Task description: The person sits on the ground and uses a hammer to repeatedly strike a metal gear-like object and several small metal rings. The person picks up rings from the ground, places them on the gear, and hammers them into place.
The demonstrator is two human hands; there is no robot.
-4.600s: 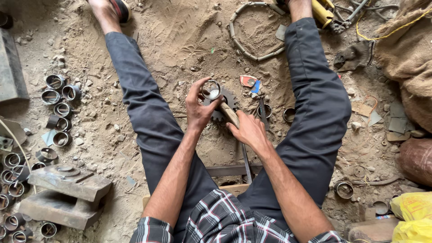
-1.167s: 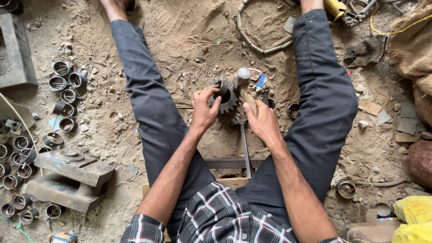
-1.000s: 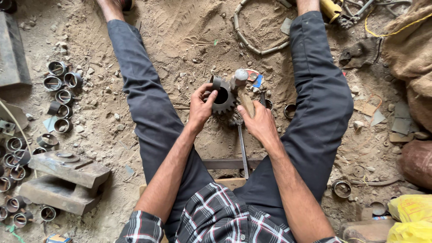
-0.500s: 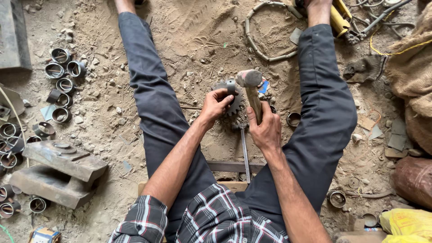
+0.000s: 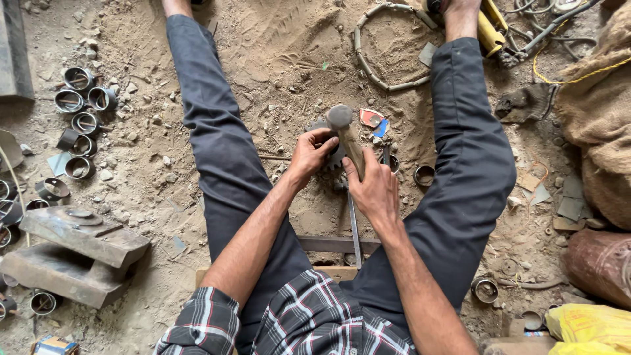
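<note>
While left hand (image 5: 310,152) still grips gear (image 5: 334,156), right hand (image 5: 373,187) clamped on hammer (image 5: 348,138), head now raised

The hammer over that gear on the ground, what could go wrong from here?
1. The left hand steadies the toothed metal gear right beneath the round steel head of the wooden-handled hammer, which the right hand grips; a glancing blow could hit those fingers.
2. The gear sits on loose sandy ground, so it may shift or tip.
3. Both legs flank the work, so flying chips could strike them.
</note>
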